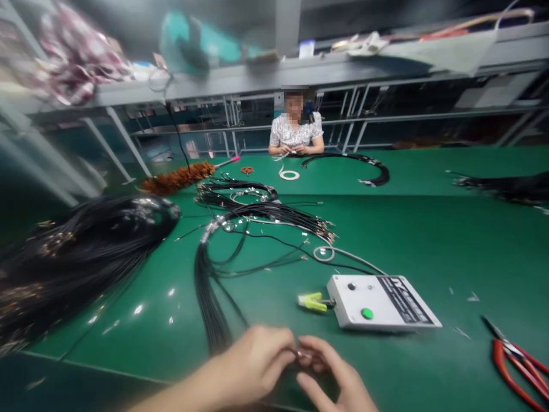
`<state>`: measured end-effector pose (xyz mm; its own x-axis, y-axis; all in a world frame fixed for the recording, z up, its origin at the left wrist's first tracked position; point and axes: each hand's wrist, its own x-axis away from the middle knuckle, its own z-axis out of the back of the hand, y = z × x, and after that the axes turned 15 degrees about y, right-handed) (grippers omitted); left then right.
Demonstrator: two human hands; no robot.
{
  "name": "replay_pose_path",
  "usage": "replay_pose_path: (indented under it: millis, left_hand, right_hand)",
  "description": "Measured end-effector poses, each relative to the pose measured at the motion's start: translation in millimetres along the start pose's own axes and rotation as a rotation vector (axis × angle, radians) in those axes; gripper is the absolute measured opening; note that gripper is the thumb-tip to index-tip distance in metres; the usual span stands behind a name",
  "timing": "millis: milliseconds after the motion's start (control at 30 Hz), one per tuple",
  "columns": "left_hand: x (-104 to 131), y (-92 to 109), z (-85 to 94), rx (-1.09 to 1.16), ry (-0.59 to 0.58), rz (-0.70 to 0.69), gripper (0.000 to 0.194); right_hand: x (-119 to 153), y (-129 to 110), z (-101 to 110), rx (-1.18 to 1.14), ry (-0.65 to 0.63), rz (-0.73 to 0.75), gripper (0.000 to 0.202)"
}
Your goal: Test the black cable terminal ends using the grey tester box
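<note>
Near the bottom centre, my left hand (261,363) is closed, thumb and index finger pinching the end of a thin dark cable. My right hand (332,375) is beside it, fingers curled around the same small end, with the thumb held apart. A bundle of black cables (208,292) runs down the green table (429,240) just behind my left hand. Beyond my right hand sits a white box (364,294) with a green button, a black knob and a yellow-green clip (314,301) at its left side.
Red-handled pliers (512,357) lie at the right edge. A large pile of black cables (86,252) covers the left side. More cable bundles (274,212), a brown duster (180,177) and a white ring (289,175) lie farther back. A person (295,129) sits across the table.
</note>
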<state>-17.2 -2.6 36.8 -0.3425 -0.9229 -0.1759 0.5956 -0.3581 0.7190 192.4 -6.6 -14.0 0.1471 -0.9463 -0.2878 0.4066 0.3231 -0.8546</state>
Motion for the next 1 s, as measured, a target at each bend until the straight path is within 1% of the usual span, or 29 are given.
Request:
replay_pose_path:
  millis: [67,100,133,200,233,267,300,333,400,433,467,533,600,667,767,867,1000]
  left_hand:
    - [0.0,1.0,-1.1,0.061,0.028,0.053,0.014]
    - [-0.5,1.3,-1.6,0.091,0.041,0.078,0.015]
    - [-1.3,1.6,-2.3,0.118,0.052,0.097,0.015]
    - [-3.4,2.3,-4.0,0.15,0.066,0.123,0.014]
    - [-4.4,2.7,-4.8,0.154,0.071,0.13,0.014]
    - [-5.2,3.2,-5.6,0.158,0.076,0.132,0.015]
    - [-5.9,3.7,-6.3,0.163,0.08,0.128,0.016]
    - [-6.5,4.0,-6.8,0.169,0.085,0.121,0.017]
    - [-7.6,4.0,-7.7,0.176,0.098,0.107,0.017]
    - [-8.1,3.6,-8.1,0.175,0.105,0.106,0.016]
    - [-8.7,3.0,-8.4,0.171,0.112,0.11,0.016]
    - [-9.5,1.4,-9.1,0.163,0.125,0.133,0.016]
    - [-9.5,-0.1,-9.8,0.169,0.133,0.161,0.016]
    - [-8.2,-1.0,-10.5,0.18,0.147,0.173,0.016]
    - [-4.8,-0.8,-11.9,0.18,0.202,0.156,0.015]
    - [-1.6,0.2,-14.3,0.148,0.282,0.109,0.014]
    - [0.0,0.0,-19.2,0.026,0.35,-0.007,0.018]
  right_hand:
    - [5.4,-7.8,-0.2,0.061,-0.006,0.003,0.036]
    - [9.1,-11.2,-0.7,0.087,-0.03,0.028,0.036]
    - [13.3,-14.2,-1.6,0.097,-0.082,0.075,0.036]
    - [21.6,-18.7,-4.4,0.035,-0.235,0.197,0.034]
    - [24.9,-20.1,-5.5,-0.036,-0.305,0.252,0.029]
    - [27.0,-20.8,-5.8,-0.095,-0.344,0.256,0.023]
    - [27.5,-21.0,-5.1,-0.137,-0.345,0.213,0.017]
    - [26.3,-20.7,-3.3,-0.142,-0.306,0.11,0.013]
    - [18.5,-19.7,2.2,-0.129,-0.156,-0.19,0.017]
    - [12.7,-19.1,4.7,-0.162,-0.078,-0.325,0.02]
    - [6.2,-18.6,6.4,-0.231,-0.018,-0.436,0.022]
    - [-6.5,-18.2,6.2,-0.403,0.053,-0.583,0.027]
    - [-16.3,-18.2,1.7,-0.558,0.073,-0.66,0.029]
    - [-22.1,-18.3,-3.7,-0.661,0.071,-0.699,0.029]
    - [-24.9,-18.4,-7.5,-0.719,0.073,-0.709,0.026]
    - [-24.6,-19.2,-6.1,-0.742,0.077,-0.735,0.026]
    - [-24.3,-22.1,-6.2,-0.821,0.063,-0.827,0.027]
